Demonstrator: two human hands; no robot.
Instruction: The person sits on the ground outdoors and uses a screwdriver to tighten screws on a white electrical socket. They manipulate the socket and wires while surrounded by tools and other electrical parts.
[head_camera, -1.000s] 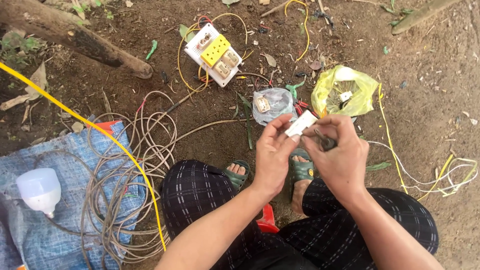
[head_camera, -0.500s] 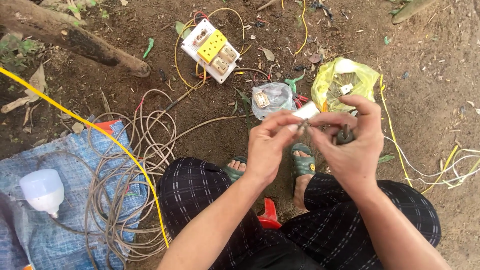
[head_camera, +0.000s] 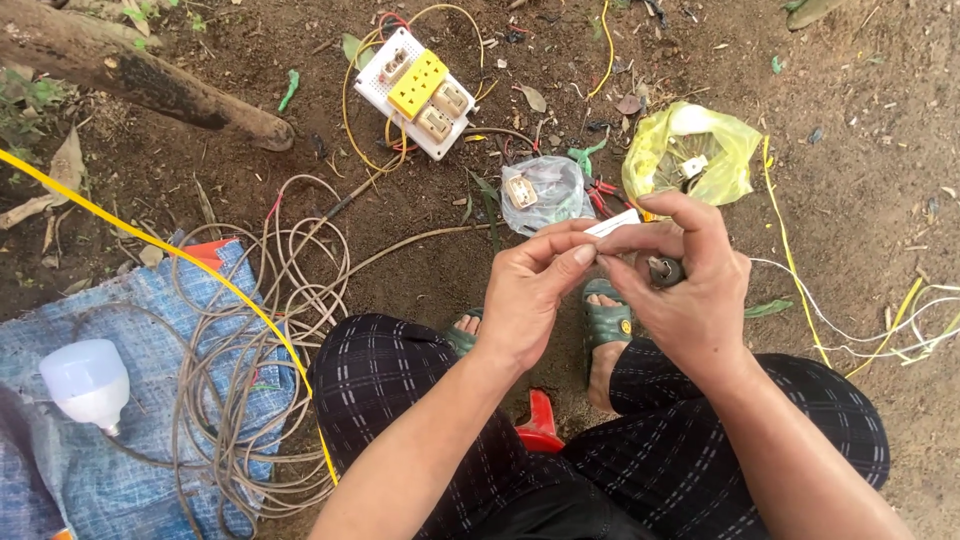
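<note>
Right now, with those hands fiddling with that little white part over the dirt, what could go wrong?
The small white part, pinched between the left hand and right hand, could slip and drop onto the loose soil. The coiled cable and yellow wire beside the person's knee might snag a foot.

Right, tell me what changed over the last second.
Both hands drew closer: the left hand and right hand now pinch the small white part together at the fingertips, where a second ago they held it further apart. The dark tool stays in the right grip. Socket board, plastic bags and cable coil lie unchanged.
</note>
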